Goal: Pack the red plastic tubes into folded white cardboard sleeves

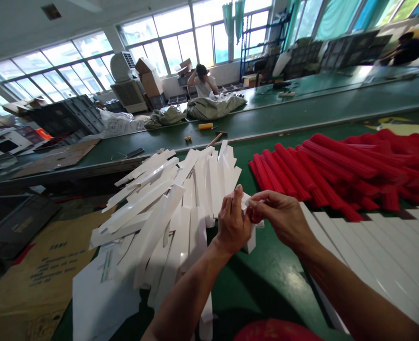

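Note:
My left hand (232, 221) is closed around a narrow white carton (250, 243), most of which the hand hides. Thumb and fingertips of my right hand (279, 215) pinch at the upper end of the same carton, close to its small flaps. A bit of red shows between the hands; what it is I cannot make out. Left of my hands lies a loose heap of flat, long white cartons (163, 213). Red ribbed, tube-like bundles (302, 170) are piled to the right. Below them, white long boxes (380, 251) lie side by side in a row.
A green worktable (266, 279) lies under everything, with a raised green belt (284, 113) behind it. On that belt are a yellow roll (205, 126) and grey-green sacks (213, 108). A person (204, 84) sits beyond; another (406, 49) is far right. A brown sack (49, 274) lies lower left.

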The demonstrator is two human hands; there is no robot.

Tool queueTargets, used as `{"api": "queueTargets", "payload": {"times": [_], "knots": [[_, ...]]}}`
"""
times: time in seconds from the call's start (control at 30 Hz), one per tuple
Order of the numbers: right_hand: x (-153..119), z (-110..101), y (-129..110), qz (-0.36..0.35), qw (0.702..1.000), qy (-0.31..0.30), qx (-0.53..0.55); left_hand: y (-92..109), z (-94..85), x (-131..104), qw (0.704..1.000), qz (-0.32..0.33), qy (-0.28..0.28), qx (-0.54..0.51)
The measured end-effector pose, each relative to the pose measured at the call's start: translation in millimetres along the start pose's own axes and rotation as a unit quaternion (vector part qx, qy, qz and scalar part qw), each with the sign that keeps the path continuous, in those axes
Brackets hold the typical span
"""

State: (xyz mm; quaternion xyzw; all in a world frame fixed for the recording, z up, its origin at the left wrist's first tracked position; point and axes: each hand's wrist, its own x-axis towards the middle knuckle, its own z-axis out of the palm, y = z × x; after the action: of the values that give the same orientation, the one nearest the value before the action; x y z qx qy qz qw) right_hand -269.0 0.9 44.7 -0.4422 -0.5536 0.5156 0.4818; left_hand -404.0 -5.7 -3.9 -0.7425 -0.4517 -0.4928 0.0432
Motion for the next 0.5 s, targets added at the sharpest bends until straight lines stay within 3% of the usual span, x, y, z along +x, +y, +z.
{"api": "queueTargets", "payload": {"times": [0.13,0.2,0.3,0.37,0.5], "knots": [[2.0,-3.6,-9.9,0.052,0.998,-0.027,-0.004,4.0,2.2,-1.1,1.000,0.000,0.000,-0.010],[6.6,-6.5,-15.7,0.128,0.990,-0.051,0.041,5.7,2.3,-1.6,1.000,-0.009,-0.001,-0.021],[16.4,-11.8,-19.9,0.268,0.953,-0.092,0.107,7.2,-0.1,-2.8,0.999,-0.013,0.007,-0.031],[20.8,-15.3,-19.6,0.321,0.932,-0.109,0.124,7.7,-3.6,-3.3,0.999,-0.003,0.008,-0.037],[17.0,-17.5,-14.0,0.290,0.936,-0.127,0.151,7.5,-13.4,-0.3,0.996,0.000,-0.062,-0.064]]}}
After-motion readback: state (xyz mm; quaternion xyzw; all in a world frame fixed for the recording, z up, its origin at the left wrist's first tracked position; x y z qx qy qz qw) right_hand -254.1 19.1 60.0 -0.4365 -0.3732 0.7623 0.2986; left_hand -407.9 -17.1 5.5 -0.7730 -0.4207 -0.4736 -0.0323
